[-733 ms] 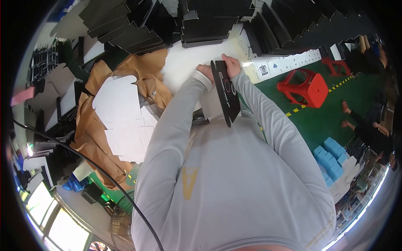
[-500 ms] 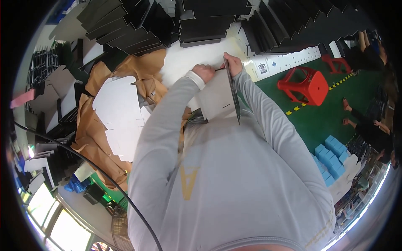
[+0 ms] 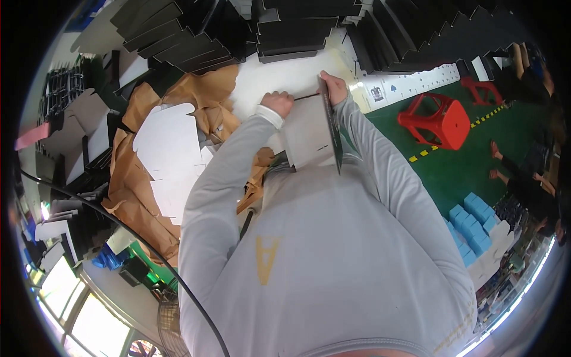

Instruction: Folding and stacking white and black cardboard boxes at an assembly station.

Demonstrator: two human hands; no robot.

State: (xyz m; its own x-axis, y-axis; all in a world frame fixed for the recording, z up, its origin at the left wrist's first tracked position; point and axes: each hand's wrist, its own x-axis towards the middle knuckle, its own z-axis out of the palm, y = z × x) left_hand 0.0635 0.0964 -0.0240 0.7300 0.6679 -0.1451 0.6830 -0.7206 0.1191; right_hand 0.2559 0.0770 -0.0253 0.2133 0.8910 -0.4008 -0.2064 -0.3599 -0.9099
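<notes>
A partly folded cardboard box [image 3: 307,134], pale grey inside and dark outside, stands against the front of my grey shirt. My left hand [image 3: 278,103] is closed on its far left edge, fingers curled over. At the far right corner, my right hand [image 3: 335,88] grips the top of the dark side panel [image 3: 332,125]; part of its fingers is hidden behind that panel. Beyond both hands lies a white tabletop [image 3: 279,77]. Left of my left arm, flat white box blanks [image 3: 169,143] rest on crumpled brown paper [image 3: 128,184].
Stacks of black folded boxes [image 3: 291,35] line the far side, with more at the far left [image 3: 178,41] and far right [image 3: 410,38]. A red stool [image 3: 437,122] stands on the green floor at right. Light-blue boxes [image 3: 473,223] sit lower right. A black cable [image 3: 125,229] crosses the left side.
My left hand has shifted slightly left, drawing away from the right hand. The box's inside shows a little wider between them. My right hand keeps its grip almost in place.
</notes>
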